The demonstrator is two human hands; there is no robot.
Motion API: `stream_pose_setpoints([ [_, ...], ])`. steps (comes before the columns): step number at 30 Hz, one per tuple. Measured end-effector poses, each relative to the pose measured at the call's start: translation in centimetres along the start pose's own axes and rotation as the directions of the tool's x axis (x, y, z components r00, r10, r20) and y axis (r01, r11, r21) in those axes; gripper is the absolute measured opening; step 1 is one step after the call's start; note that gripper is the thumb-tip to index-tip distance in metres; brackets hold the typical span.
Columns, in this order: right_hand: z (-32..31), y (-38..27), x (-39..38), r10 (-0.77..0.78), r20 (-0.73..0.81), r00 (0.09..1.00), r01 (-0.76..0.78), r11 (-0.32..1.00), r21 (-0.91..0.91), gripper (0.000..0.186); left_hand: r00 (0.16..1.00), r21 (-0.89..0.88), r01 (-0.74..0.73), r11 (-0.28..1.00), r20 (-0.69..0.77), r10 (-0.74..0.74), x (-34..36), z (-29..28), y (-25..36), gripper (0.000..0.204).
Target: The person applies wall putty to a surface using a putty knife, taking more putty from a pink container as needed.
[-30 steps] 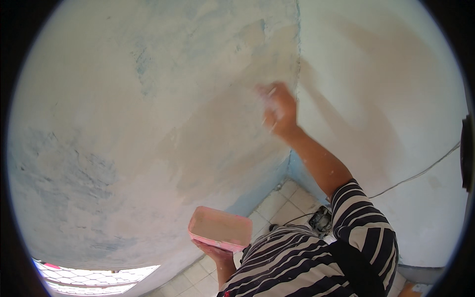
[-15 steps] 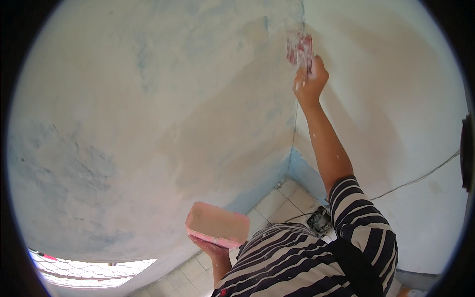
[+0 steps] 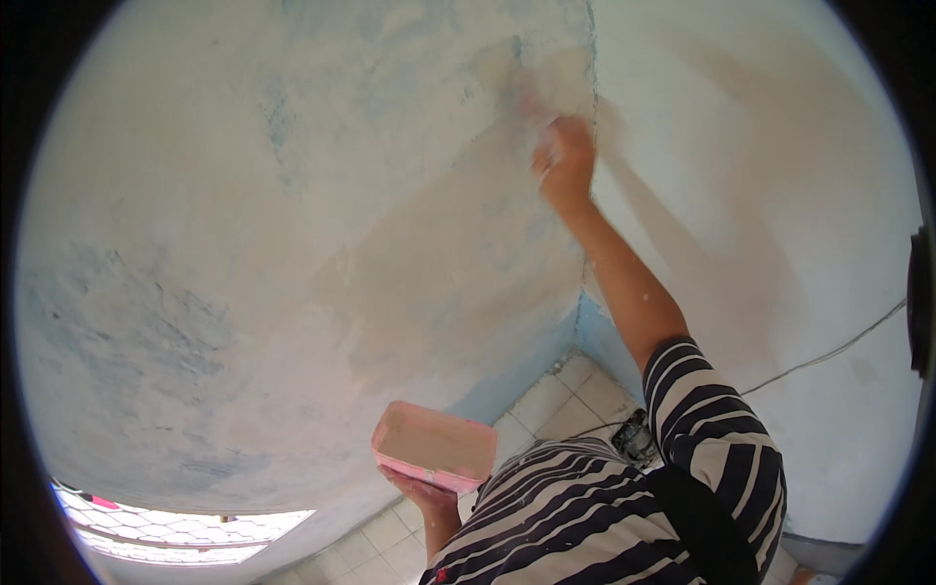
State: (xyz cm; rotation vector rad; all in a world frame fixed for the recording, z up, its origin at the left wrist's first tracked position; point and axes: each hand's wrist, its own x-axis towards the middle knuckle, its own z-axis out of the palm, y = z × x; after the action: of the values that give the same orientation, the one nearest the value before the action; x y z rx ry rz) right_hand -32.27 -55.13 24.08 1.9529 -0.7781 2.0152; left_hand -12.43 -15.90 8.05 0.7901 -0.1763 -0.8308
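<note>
My right hand (image 3: 565, 161), blurred by motion, is raised against the upper wall (image 3: 409, 224) just left of the corner. Its fingers are wrapped round a putty knife (image 3: 529, 100), whose reddish, smeared blade shows only as a faint streak. Low in front of my body, my left hand (image 3: 424, 489) supports a pink rectangular tub (image 3: 429, 476) from below and the near side. Pale beige paste (image 3: 436, 441) fills much of the tub. White specks dot my right forearm. The wall bears uneven whitish filler with bluish-grey patches showing through.
A second pale wall (image 3: 741, 195) meets the first at the right. A thin cable (image 3: 829, 353) runs along it to a dark fixture (image 3: 918, 302). Below lie floor tiles (image 3: 546, 400) and a dark device (image 3: 634, 439). At lower left is a bright window with a grille (image 3: 185, 531).
My right hand and the putty knife have swept left and slightly down, from the corner onto the left wall. The tub in my left hand has barely shifted.
</note>
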Motion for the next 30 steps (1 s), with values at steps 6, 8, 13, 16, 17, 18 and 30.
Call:
stream_pose_setpoints([
  [6,-1.8,-2.1,-1.2,-0.161,0.015,0.987,0.152,0.956,0.252,0.030,0.999,0.008,-0.033,0.999,0.031,0.033,0.2,-0.7,0.5,0.063],
  [8,-2.2,0.6,0.9,0.156,-0.089,0.984,-0.132,0.965,0.228,0.019,0.994,0.090,-0.112,0.990,0.017,0.111,0.1,0.2,0.4,0.061],
  [13,-0.6,-0.5,0.0,-0.053,0.069,0.996,0.056,0.997,-0.051,0.025,0.994,0.076,-0.069,0.995,0.084,0.062,0.2,-0.5,0.3,0.058],
  [16,-1.1,-5.9,-1.3,-0.291,0.186,0.938,0.295,0.956,0.010,0.038,0.986,0.119,-0.143,0.983,0.105,0.131,0.2,-1.4,0.5,0.058],
  [17,-1.9,-4.7,-1.5,-0.309,0.159,0.938,0.288,0.947,0.142,0.030,0.985,0.117,-0.155,0.981,0.098,0.144,0.0,-1.2,0.6,0.058],
  [18,-2.4,-3.7,-1.3,-0.321,0.133,0.938,0.277,0.922,0.269,0.022,0.984,0.116,-0.157,0.981,0.100,0.146,-0.2,-0.1,0.7,0.058],
  [30,-2.1,-6.1,-1.6,-0.317,0.115,0.941,0.293,0.938,0.187,0.012,0.997,0.036,-0.080,0.996,0.018,0.080,-0.1,-0.3,0.5,0.059],
])
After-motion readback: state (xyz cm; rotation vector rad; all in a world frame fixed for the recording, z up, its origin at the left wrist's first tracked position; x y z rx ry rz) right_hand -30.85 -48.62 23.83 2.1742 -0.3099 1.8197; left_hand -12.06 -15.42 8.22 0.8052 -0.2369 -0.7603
